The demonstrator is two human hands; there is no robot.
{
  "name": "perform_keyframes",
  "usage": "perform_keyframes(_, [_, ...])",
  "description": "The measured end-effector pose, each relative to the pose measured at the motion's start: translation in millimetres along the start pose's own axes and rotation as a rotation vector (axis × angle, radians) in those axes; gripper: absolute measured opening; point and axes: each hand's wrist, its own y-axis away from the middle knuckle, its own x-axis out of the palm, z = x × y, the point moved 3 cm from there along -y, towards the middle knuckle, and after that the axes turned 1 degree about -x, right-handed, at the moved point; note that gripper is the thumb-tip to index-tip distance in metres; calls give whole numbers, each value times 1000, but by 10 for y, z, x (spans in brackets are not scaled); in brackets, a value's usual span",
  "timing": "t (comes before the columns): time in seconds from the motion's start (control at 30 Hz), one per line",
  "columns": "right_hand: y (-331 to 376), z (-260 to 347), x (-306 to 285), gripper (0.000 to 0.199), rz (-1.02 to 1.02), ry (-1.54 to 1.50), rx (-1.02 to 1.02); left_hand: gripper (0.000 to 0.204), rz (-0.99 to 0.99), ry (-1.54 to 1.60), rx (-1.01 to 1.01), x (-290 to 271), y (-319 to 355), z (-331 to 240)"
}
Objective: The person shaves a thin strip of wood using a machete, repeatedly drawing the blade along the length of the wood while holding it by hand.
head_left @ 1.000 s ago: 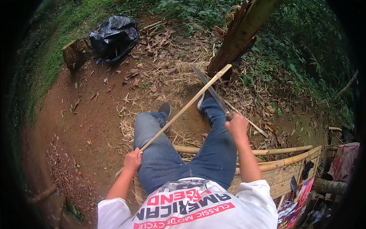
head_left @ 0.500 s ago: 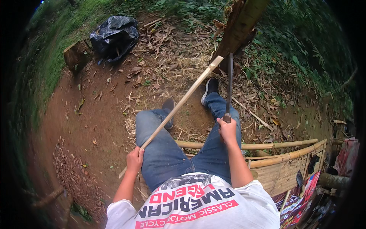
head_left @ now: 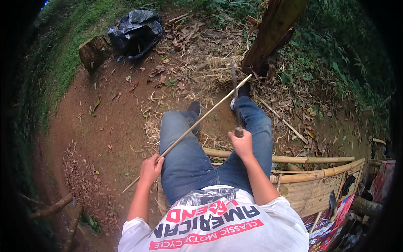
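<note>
My left hand [head_left: 151,169] is closed round a long, thin bamboo strip [head_left: 197,124]. The strip slants from beside my left forearm, over my left thigh, to a pale far end near the tree trunk. In my right hand [head_left: 242,145] is the dark handle of a machete [head_left: 237,112], its long blade pointing away from me. Near the strip's far end the blade crosses it; whether they touch I cannot tell. Motion blurs the blade tip. Both hands are above my jeans [head_left: 182,143], my legs spread apart.
A leaning trunk [head_left: 268,38] stands beyond my right foot. Curled shavings [head_left: 153,126] and dry leaves litter the soil. At the far left are a black plastic bag [head_left: 138,31] and a cut stump [head_left: 93,53]. Bamboo poles [head_left: 321,173] and a woven panel lie at my right.
The machete has swung left from beside the trunk to cross the strip's far end, my right hand moving left with it. The strip now shows a narrower side. The whole view has shifted slightly.
</note>
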Motion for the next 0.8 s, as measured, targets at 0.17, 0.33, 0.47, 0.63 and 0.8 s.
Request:
perform_keyframes(0.17, [30, 112, 350, 20, 214, 193, -139, 38, -52, -133, -39, 153, 61, 39])
perform_keyframes(0.33, [133, 367, 660, 44, 469, 445, -137, 38, -47, -191, -47, 314, 49, 120])
perform_keyframes(0.47, [155, 397, 870, 71, 583, 662, -292, 37, -71, -247, 1, 344, -21, 152])
perform_keyframes(0.63, [15, 258, 1034, 76, 503, 767, -442, 36, -133, -246, 34, 393, -43, 235])
perform_keyframes(0.8, [-218, 213, 948, 76, 457, 854, -604, 37, -126, -269, 8, 369, -63, 177])
